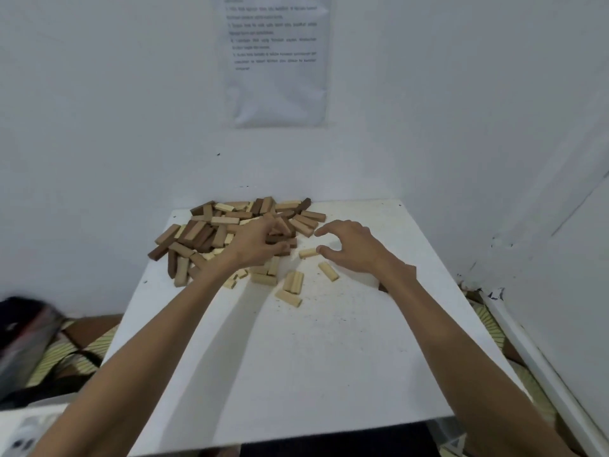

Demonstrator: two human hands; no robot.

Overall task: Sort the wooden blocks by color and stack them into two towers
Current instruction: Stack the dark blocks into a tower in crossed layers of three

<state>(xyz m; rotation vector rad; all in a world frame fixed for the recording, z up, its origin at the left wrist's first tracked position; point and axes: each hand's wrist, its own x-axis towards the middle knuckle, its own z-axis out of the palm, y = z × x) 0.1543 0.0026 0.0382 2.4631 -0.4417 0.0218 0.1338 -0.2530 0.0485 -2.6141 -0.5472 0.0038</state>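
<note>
A jumbled pile of wooden blocks [230, 232], dark brown and pale mixed together, lies at the far left of the white desk [329, 357], up against the wall, so nothing is sorted into towers yet. The left hand [260, 240] reaches into the near edge of that pile with its fingers curled down among the blocks, probably raking or picking one out; whether it actually grips a block I cannot tell, since the fingers hide what lies under them. The right hand [349, 245] hovers just beside the pile with thumb and forefinger spread apart in a wide pincer, the thumb tip close to a small pale block [308, 253] lying alone on the desk, seemingly the one it is about to take. A few more pale blocks [293, 282] lie scattered nearer the person, apart from the heap, which suggests the light colour is being drawn out to this side first. The broad bare area of desk in front leaves room for building. A printed sheet [275, 61] hangs on the wall behind.
</note>
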